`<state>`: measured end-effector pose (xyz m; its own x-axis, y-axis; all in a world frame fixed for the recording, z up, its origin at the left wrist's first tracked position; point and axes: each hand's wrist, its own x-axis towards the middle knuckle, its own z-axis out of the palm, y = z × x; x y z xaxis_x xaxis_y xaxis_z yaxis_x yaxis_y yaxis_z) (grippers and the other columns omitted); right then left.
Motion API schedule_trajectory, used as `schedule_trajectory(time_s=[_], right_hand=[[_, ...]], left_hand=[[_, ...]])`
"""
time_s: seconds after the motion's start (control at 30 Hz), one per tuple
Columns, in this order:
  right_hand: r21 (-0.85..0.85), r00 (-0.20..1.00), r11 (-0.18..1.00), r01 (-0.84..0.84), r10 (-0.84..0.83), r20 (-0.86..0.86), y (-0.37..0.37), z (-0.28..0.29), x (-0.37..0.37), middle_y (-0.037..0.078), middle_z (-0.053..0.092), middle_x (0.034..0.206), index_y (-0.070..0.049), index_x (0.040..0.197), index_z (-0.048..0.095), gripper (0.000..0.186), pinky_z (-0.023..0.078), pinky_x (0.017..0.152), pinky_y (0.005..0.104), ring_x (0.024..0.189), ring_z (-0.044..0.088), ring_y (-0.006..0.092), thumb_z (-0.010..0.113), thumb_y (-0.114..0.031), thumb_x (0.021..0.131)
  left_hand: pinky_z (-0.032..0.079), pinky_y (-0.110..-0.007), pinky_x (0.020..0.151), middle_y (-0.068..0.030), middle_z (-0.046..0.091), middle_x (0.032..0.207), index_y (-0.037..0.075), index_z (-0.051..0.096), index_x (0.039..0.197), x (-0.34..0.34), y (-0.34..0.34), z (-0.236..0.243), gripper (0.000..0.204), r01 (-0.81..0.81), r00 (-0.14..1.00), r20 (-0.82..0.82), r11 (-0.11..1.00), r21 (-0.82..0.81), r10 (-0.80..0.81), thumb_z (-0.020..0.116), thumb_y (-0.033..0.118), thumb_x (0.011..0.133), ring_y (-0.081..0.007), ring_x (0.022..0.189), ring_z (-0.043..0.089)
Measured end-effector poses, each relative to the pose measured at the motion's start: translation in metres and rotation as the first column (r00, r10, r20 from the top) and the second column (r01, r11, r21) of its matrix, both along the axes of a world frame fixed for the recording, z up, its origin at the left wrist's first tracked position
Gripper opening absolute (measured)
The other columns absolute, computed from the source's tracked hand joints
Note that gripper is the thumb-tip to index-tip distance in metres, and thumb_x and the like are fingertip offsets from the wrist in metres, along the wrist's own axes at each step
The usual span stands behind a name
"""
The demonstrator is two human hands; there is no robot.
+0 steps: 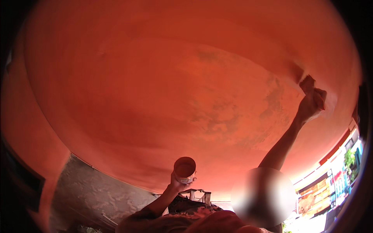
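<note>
My left hand [179, 184] grips a round cup [185, 167], its open mouth turned toward the camera, low in the centre of the view. My right hand [312, 101] is raised at the upper right, closed round a flat, dark brush-like tool [307, 83] whose end is at the orange painted surface [167, 93]. This curved-looking surface fills most of the view and has darker, mottled patches to the left of the tool. The exact shape of the tool is hard to make out.
An orange wall [35, 124] runs down the left, beside a grey, mottled surface [91, 184]. A wooden frame, perhaps a ladder [206, 199], shows behind my body. A bright opening [318, 194] at lower right shows plants [349, 163]. A blurred patch covers part of the lower right.
</note>
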<state>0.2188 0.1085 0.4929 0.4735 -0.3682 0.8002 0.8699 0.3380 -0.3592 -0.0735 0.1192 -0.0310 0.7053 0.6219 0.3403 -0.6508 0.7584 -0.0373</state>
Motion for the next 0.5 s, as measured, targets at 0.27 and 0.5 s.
schedule_trajectory(time_s=[0.27,0.5], right_hand=[[-0.095,0.809,0.983,-0.159,0.184,0.559,0.071,-0.024,-0.179,0.009,0.071,0.102,-0.006,0.103,0.069,0.019,0.056,0.081,0.0385,0.098,0.069,0.0291,0.066,0.000,0.086],[-0.269,0.511,0.948,-0.171,0.319,0.798,0.121,-0.017,-0.415,0.011,0.065,0.086,-0.016,0.095,0.064,0.015,0.049,0.049,0.0389,0.077,0.066,0.0288,0.070,-0.022,0.083]], left_hand=[[0.056,-0.039,0.063,-0.0236,0.055,0.131,0.009,0.050,0.140,-0.002,0.011,-0.027,0.069,-0.023,0.996,0.092,1.000,0.010,0.022,0.056,0.054,0.088,-0.0428,0.105,0.058],[0.059,-0.041,0.058,-0.0207,0.064,0.123,0.009,0.052,0.139,0.003,-0.006,-0.005,0.069,-0.163,0.986,0.028,0.985,-0.049,0.165,0.049,0.060,0.092,-0.0437,0.098,0.065]])
